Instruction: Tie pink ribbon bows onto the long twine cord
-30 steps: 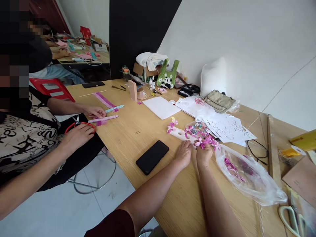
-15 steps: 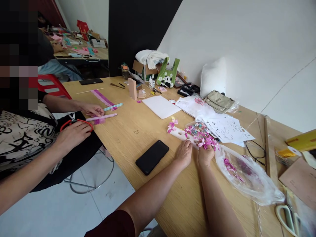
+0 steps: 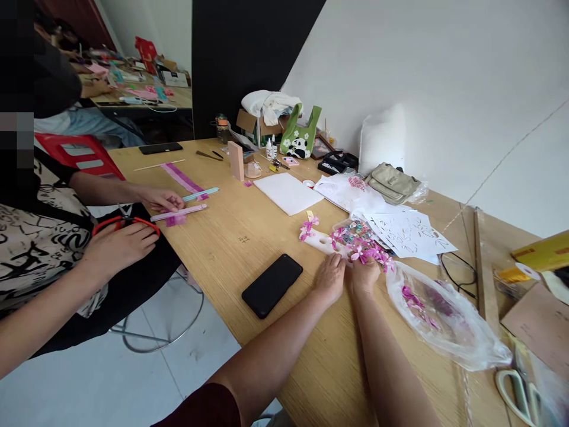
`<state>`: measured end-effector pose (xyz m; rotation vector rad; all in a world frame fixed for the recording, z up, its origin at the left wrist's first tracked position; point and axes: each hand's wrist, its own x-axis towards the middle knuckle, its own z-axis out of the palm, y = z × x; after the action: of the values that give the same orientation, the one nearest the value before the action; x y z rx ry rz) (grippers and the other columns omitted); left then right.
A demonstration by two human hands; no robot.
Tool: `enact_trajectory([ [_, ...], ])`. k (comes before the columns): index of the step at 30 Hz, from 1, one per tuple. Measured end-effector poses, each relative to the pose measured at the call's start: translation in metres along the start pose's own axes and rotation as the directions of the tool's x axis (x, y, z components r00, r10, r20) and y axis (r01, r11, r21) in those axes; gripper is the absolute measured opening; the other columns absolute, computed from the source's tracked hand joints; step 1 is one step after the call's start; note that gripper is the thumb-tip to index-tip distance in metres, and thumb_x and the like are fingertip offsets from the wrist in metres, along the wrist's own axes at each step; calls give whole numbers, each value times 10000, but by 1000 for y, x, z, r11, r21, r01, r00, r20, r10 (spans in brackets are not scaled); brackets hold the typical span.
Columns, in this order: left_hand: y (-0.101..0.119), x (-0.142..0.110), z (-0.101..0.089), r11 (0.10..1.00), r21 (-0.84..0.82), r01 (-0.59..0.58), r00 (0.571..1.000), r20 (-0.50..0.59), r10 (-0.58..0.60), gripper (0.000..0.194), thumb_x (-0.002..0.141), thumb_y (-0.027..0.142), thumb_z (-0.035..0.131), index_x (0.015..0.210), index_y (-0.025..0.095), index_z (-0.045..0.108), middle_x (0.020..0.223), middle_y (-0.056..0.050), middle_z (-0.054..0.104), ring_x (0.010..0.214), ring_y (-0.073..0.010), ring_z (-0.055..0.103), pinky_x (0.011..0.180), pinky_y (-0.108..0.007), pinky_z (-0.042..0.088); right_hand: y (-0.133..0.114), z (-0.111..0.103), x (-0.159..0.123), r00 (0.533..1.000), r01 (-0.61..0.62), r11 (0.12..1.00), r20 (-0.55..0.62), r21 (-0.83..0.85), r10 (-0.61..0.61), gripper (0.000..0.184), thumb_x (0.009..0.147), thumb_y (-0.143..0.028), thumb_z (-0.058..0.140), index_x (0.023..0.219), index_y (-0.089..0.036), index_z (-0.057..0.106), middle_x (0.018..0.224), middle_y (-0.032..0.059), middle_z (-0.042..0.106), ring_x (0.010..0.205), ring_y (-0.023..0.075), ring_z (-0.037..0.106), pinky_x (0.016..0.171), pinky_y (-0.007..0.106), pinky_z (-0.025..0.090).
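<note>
My left hand (image 3: 331,277) is at the near edge of a white strip with round holes (image 3: 318,239), fingers together and curled over its edge. Close beside it, my right hand (image 3: 366,276) is closed around part of a pink flower (image 3: 359,254); its fingertips are partly hidden. More pink flowers (image 3: 338,235) cluster along the strip, and one flower (image 3: 308,228) sits at its far left end. Behind them lies a clear tray of small coloured pieces (image 3: 357,226). A clear plastic bag (image 3: 471,338) with pink petals inside lies right of my right hand.
A black phone (image 3: 272,286) lies left of my forearms. At left, a co-worker's hand (image 3: 122,246) holds red-handled scissors (image 3: 104,225). Beyond are a white foam sheet (image 3: 288,193), cut paper (image 3: 409,231) and a green bag (image 3: 301,135). Pale-handled scissors (image 3: 511,388) lie at right.
My hands stay at the strip and flowers with only slight shifts. The view has turned a little, and the co-worker's hand with the scissors has moved slightly left and down.
</note>
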<state>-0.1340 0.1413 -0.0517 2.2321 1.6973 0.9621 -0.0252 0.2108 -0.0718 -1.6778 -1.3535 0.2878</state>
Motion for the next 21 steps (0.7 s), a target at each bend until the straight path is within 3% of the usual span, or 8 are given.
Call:
enact_trajectory([
  [8,0,0,3,999,-45,20,1000,-11,-21,319,816,89,323,1080,145,493,1145,-115,496,1145,-221,400,931,-390,384,-13,-8,0,999,-17,996,34,-86,20,225,635,-319,513,644,-124,625,631,114,658,541,183,512,528,276,334],
  [21,0,0,4,999,-31,34,999,11,-33,295,823,86,316,1039,140,510,1187,-125,476,1160,-228,396,930,-402,395,-5,-3,6,998,-14,994,56,-109,21,182,608,-320,526,486,-185,532,520,86,604,510,199,507,509,305,343],
])
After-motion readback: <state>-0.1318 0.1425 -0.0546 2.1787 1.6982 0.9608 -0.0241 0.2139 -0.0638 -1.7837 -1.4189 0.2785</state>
